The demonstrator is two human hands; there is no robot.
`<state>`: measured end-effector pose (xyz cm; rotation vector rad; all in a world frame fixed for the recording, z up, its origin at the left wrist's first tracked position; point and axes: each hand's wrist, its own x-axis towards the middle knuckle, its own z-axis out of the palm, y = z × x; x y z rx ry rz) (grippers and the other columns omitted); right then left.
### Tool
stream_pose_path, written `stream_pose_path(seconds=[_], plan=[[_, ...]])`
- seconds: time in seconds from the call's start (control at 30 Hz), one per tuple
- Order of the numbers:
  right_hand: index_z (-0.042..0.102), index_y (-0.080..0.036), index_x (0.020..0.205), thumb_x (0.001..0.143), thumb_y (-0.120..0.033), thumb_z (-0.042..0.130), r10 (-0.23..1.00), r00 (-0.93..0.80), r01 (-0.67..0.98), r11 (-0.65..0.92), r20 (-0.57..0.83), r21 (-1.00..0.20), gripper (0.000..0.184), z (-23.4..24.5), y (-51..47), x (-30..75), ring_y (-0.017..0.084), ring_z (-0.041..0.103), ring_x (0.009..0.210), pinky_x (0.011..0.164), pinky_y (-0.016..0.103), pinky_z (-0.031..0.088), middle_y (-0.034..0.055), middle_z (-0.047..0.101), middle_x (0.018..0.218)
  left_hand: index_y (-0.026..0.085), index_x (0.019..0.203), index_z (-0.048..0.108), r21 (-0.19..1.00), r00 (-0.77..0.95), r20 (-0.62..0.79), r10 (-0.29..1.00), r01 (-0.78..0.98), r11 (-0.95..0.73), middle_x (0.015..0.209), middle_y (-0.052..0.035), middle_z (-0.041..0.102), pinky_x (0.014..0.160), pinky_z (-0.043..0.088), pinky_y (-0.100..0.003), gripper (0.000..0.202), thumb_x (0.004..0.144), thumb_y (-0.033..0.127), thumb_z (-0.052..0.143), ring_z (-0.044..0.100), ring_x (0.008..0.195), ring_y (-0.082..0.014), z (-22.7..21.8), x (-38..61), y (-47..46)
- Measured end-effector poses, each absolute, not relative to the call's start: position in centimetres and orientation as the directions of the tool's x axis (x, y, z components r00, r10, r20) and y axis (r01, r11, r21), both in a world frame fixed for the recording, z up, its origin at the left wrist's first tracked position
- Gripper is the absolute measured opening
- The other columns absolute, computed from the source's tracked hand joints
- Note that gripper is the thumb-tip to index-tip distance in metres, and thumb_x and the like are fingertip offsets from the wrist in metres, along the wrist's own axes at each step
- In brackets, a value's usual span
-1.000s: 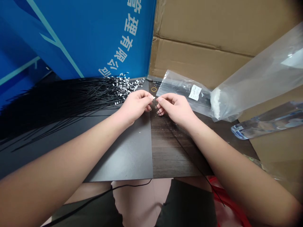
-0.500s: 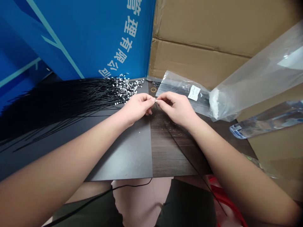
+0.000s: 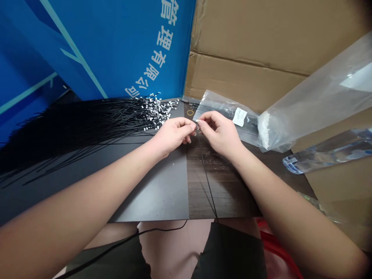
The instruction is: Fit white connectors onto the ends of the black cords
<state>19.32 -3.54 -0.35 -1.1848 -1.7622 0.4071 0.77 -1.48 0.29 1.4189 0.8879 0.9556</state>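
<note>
Head view: black strand (image 3: 207,180) hanging between left hand (image 3: 173,135), right hand (image 3: 221,133)

At eleven o'clock, a blue board (image 3: 116,50) carries large white Chinese characters (image 3: 157,50) running down in a curve: 管理有限公司, meaning "management co., ltd." The top character sits right at the upper edge of the view. At one o'clock, a clear plastic bag (image 3: 223,108) bears a small white label (image 3: 240,116), its print too small to read.
</note>
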Motion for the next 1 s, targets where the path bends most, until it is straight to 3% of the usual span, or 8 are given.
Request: stream_pose_path(seconds=[0.67,1.0], plan=[[0.068,-0.023,0.094,0.099,-0.031,0.065,0.858,-0.117,0.564,0.472,0.501,-0.678,0.009,-0.33,-3.74,19.02,0.019,0.066,0.078,0.074,0.035,0.05,0.002,0.075,0.088,0.017,0.075,0.065,0.964,0.357,0.163,0.92,0.139,-0.225,0.067,0.003,0.061,0.058,0.043,-0.024,0.013,0.087,0.02,0.062,0.055,0.058,-0.0092,0.09,0.53,-1.44],[0.068,-0.023,0.095,0.099,-0.029,0.065,0.853,-0.115,0.566,0.478,0.509,-0.672,0.008,-0.54,-3.7,19.12,0.018,0.066,0.077,0.073,0.034,0.049,0.0016,0.074,0.087,0.017,0.074,0.066,0.983,0.344,0.127,0.93,0.085,-0.165,0.065,0.0022,0.062,0.056,0.044,-0.024,0.011,0.085,0.021,0.063,0.054,0.055,-0.0091,0.19,0.73,-1.57]])
